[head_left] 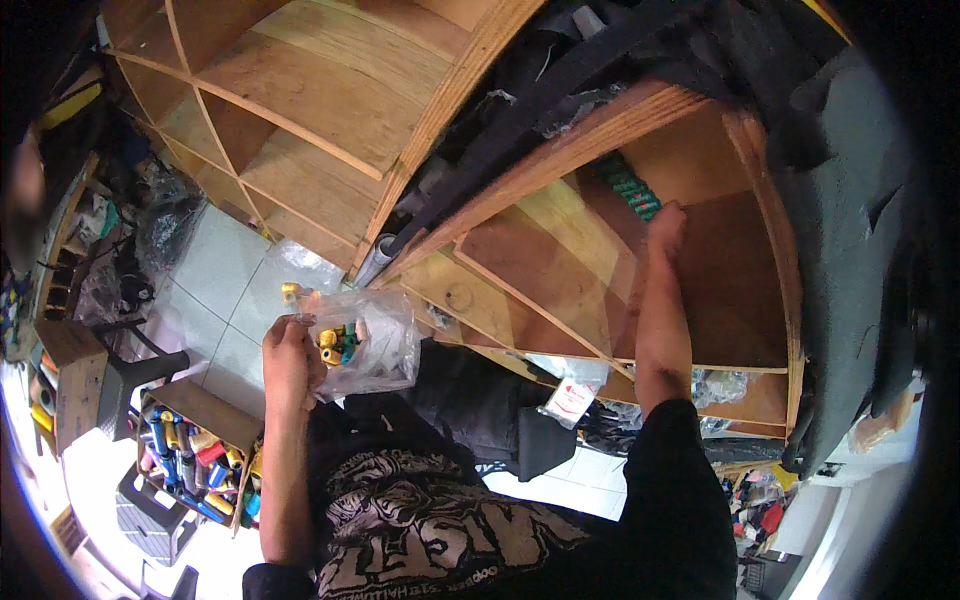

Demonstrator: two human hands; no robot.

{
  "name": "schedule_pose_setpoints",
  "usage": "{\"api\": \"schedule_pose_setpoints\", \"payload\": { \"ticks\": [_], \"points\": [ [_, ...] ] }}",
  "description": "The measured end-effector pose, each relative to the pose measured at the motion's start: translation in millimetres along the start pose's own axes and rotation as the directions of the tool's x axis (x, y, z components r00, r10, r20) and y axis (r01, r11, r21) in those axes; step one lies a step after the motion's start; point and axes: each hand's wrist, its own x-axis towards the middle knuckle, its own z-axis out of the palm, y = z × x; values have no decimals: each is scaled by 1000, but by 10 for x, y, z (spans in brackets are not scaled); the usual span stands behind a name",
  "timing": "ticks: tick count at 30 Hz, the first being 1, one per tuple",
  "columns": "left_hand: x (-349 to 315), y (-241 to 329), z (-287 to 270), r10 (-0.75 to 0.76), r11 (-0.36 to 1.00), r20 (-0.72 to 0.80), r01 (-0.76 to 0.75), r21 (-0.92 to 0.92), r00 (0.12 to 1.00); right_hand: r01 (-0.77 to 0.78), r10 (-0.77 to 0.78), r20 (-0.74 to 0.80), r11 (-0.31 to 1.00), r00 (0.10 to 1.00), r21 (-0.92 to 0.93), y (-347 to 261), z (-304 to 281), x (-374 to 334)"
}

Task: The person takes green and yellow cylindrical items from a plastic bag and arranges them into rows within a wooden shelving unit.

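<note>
My left hand [290, 358] is closed on a clear plastic bag [392, 345], held up in front of my body. Small yellow, green and dark pieces [335, 345] show through the bag; their kind is too small to tell. Another yellow piece [291, 293] shows just above my fingers. My right arm reaches into a compartment of a wooden shelf [720, 280]. There my right hand [668, 228] is closed at the near end of a row of small green pieces [630, 188]. Whatever its fingers hold is hidden.
A second wooden shelf unit [310, 70] stands at the upper left. A carton [240, 425] of colourful cylindrical parts is at the lower left, near a dark stool [140, 365]. Black padded material [850, 200] hangs at the right. A white-and-red packet [572, 400] lies below the shelf.
</note>
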Motion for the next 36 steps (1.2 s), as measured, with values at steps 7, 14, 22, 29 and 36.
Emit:
{"api": "schedule_pose_setpoints", "payload": {
  "ticks": [7, 14, 22, 29, 36],
  "points": [
    [-22, -2, 47, 24, 999, 35, -25, 40, 999, -95, 98, -21, 990, 995, 108, 282, 328, 154],
    [2, -61, 105, -15, 1000, 58, 15, 8, 998, -465, 248, 394, 454, 885, 760, 367, 639, 68],
    [32, -149, 81, -17, 1000, 88, 15, 14, 996, -467, 287, 477, -105, 831, 878, 88, 703, -210],
    [-5, -132, 115, -7, 1000, 72, 6, 22, 997, -407, 226, 362, 206, 905, 890, -90, 325, -379],
    [-14, -157, 168, -6, 1000, 121, 3, 23, 993, 33, 121, -188, 754, 975, 655, -240, 919, -35]
  ]
}}
